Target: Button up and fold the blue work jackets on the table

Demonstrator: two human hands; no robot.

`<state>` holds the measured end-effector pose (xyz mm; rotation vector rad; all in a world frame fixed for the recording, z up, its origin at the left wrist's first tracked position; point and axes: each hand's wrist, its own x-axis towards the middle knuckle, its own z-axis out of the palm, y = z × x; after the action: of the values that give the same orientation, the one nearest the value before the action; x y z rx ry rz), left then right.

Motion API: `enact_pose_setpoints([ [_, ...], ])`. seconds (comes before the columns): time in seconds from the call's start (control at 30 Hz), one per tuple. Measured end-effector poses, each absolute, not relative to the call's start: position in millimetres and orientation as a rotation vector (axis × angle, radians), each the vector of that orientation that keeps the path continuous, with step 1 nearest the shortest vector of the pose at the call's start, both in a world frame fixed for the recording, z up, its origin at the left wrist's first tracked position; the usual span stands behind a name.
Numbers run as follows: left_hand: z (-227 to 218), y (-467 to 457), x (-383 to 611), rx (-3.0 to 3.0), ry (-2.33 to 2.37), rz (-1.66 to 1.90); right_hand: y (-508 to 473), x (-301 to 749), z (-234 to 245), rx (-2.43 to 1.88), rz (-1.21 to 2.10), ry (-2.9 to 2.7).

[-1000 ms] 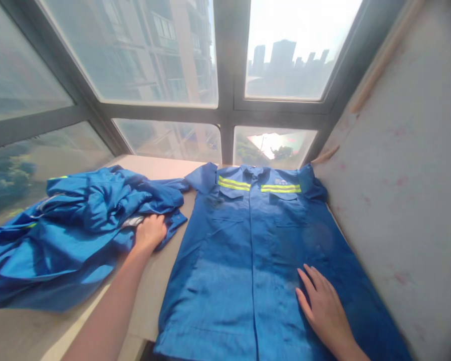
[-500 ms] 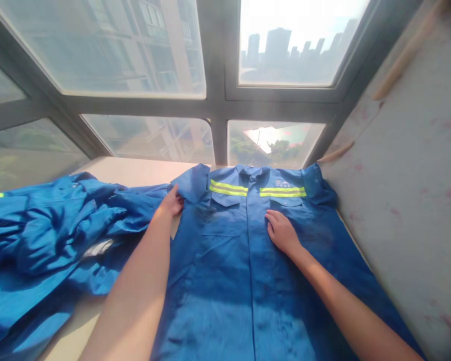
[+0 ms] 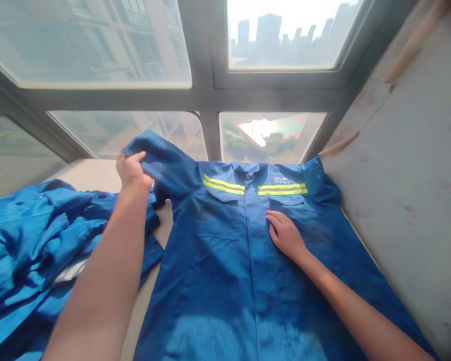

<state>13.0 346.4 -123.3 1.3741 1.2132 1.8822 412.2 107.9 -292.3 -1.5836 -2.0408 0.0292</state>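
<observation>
A blue work jacket (image 3: 225,271) with yellow-and-grey reflective strips lies spread front side up, its collar toward the window. My left hand (image 3: 132,170) grips the sleeve (image 3: 169,163) on the left side and holds it raised and stretched out to the left. On the chest, just below the right-hand pocket flap, my right hand (image 3: 284,231) rests flat with its fingers a little bent. The other sleeve (image 3: 317,180) is folded in close to the shoulder by the wall.
Another blue garment (image 3: 33,240) lies crumpled on the left, partly behind my left forearm. Beyond the jacket stands a grey window frame (image 3: 206,95) with glass panes. A pale wall (image 3: 406,200) borders the jacket on the right. Beige surface (image 3: 93,173) shows at the back left.
My left hand has drawn the jacket's sleeve up and out to the left, away from the body. My right hand stays at the same place on the chest. The view has shifted slightly.
</observation>
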Motion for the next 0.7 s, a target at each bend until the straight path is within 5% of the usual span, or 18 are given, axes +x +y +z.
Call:
enact_pose_setpoints([
  [0.1,-117.2,271.9,27.2,1.651,1.177,1.816,107.4,412.0,-292.7,-1.585,0.021,-2.035],
  [0.2,-138.6,190.7,42.7,2.382,0.986,0.923,108.2,412.2,-294.3,-1.581,0.021,-2.03],
  [0.3,-172.4,144.1,41.1,2.376,0.992,0.467,109.6,412.5,-295.8,-1.576,0.022,-2.026],
  [0.53,-210.8,174.7,-8.0,1.915,2.087,0.857,111.3,412.3,-296.9,-1.577,0.024,-2.02],
  [0.7,-205.0,224.8,-22.1,2.071,2.203,0.882,111.9,412.3,-297.0,-1.577,0.028,-2.016],
])
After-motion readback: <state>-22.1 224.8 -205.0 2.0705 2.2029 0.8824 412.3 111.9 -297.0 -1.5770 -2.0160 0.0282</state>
